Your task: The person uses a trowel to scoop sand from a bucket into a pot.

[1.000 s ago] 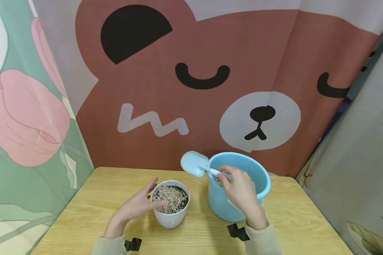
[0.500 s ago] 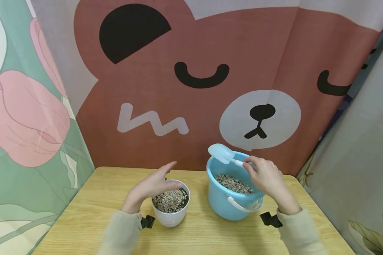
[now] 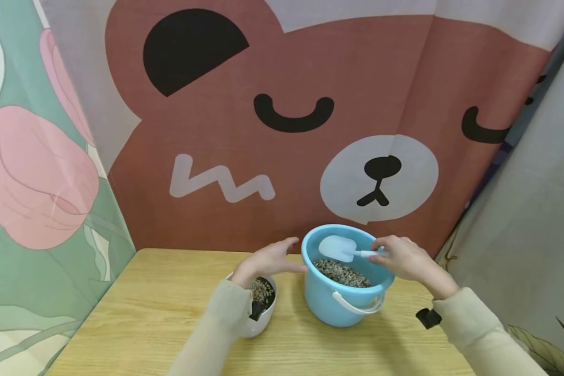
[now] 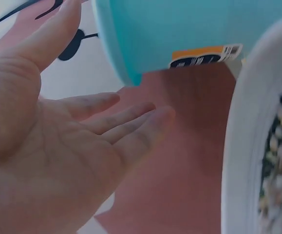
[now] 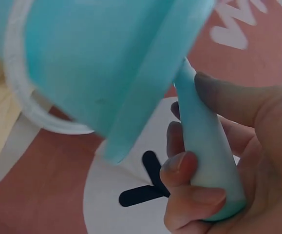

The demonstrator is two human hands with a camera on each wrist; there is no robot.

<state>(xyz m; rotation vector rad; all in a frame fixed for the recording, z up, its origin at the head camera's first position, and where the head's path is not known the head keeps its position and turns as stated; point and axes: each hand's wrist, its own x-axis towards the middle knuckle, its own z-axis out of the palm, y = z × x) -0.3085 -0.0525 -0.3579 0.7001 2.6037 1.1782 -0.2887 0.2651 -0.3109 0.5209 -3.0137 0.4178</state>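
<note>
My right hand [image 3: 406,259] grips a small light blue shovel by its handle [image 5: 206,146], fingers and thumb wrapped round it. The shovel's blade [image 3: 337,248] lies over the mouth of a blue bucket [image 3: 326,303], above the speckled grains [image 3: 342,273] inside. Fingers spread, my left hand [image 3: 270,261] reaches across above a white pot [image 3: 254,329] toward the bucket's left side, holding nothing. In the left wrist view its palm [image 4: 48,151] shows bare, with the bucket's wall ahead. Pale grains over dark soil [image 3: 262,293] fill the pot, partly hidden by my left wrist.
The bucket and pot stand on a light wooden table [image 3: 169,303]. A white bail handle [image 3: 357,308] hangs at the bucket's front. Behind the table hangs a brown bear-print curtain [image 3: 216,224], with more printed cloth on both sides.
The shovel has moved from left of the bucket to over its mouth, as my right hand shifted right. My left hand has left the pot's side and moved right toward the bucket.
</note>
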